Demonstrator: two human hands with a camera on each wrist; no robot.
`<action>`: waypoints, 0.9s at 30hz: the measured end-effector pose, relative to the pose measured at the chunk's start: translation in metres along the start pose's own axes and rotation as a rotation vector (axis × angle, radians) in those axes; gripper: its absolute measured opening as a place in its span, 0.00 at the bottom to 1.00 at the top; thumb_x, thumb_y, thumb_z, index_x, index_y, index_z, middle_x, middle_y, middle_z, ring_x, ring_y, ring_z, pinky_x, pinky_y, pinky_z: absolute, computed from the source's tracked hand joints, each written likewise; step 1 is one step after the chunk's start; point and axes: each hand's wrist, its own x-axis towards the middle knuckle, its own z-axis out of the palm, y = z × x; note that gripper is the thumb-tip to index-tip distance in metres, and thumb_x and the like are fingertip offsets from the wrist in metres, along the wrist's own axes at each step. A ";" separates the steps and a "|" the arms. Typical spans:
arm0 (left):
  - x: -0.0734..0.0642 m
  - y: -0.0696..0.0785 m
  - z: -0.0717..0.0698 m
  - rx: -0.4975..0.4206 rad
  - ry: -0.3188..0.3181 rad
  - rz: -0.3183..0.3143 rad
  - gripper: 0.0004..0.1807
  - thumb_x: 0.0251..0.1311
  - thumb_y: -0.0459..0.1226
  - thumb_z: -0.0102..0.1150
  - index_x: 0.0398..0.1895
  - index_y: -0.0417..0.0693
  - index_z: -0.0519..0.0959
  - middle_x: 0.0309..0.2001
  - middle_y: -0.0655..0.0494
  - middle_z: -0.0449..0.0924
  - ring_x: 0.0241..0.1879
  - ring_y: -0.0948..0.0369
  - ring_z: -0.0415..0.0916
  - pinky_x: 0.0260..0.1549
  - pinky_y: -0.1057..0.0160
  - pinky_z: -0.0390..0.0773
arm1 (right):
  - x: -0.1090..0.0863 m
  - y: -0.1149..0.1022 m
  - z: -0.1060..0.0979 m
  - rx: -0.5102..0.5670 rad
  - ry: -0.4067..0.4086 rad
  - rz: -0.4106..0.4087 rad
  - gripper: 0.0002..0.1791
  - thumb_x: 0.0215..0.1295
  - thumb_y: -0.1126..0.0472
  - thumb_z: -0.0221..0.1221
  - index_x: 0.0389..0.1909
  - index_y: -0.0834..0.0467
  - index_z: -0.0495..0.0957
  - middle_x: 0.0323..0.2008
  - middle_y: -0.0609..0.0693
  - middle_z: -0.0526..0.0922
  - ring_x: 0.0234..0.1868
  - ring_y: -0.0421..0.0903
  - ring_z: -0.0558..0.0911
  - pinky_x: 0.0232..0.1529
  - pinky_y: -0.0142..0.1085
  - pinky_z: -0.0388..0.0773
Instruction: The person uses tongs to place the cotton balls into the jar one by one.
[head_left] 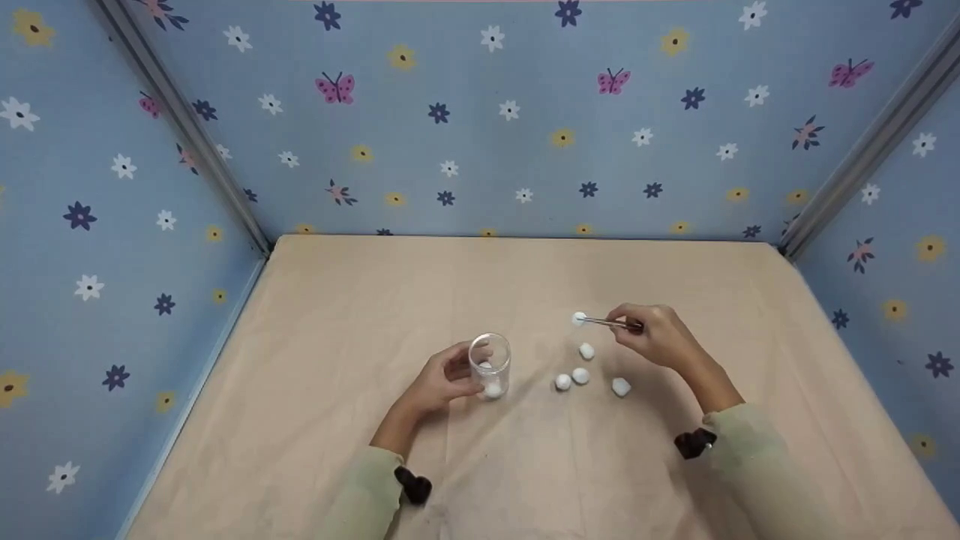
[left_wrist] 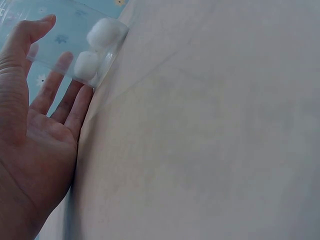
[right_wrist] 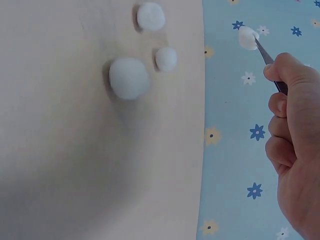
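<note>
In the head view my left hand (head_left: 439, 384) holds a clear cup (head_left: 490, 346), thumb on the near side and fingers on the far side. A few white cotton balls (left_wrist: 103, 34) lie at the bottom of the cup, which stands upright on the table. My right hand (head_left: 654, 334) pinches a pair of tweezers (right_wrist: 265, 52) between thumb and fingers. Gripped in the tweezer tips is one cotton ball (right_wrist: 247, 38), raised above the tabletop. Several loose cotton balls (head_left: 580, 376) lie on the cloth between the cup and my right hand.
A beige cloth (head_left: 337, 300) with faint creases covers the table. Blue flowered panels (head_left: 465, 150) rise along the back and both sides, joined by grey corner posts (head_left: 191, 124). Dark devices (head_left: 412, 486) are strapped at both sleeves.
</note>
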 end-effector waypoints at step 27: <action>-0.001 0.001 0.001 -0.012 0.004 -0.008 0.44 0.68 0.26 0.74 0.85 0.30 0.66 0.76 0.27 0.76 0.77 0.37 0.76 0.72 0.68 0.80 | 0.017 -0.029 0.008 -0.004 -0.024 -0.110 0.09 0.70 0.71 0.69 0.47 0.59 0.92 0.23 0.51 0.84 0.23 0.30 0.63 0.27 0.29 0.64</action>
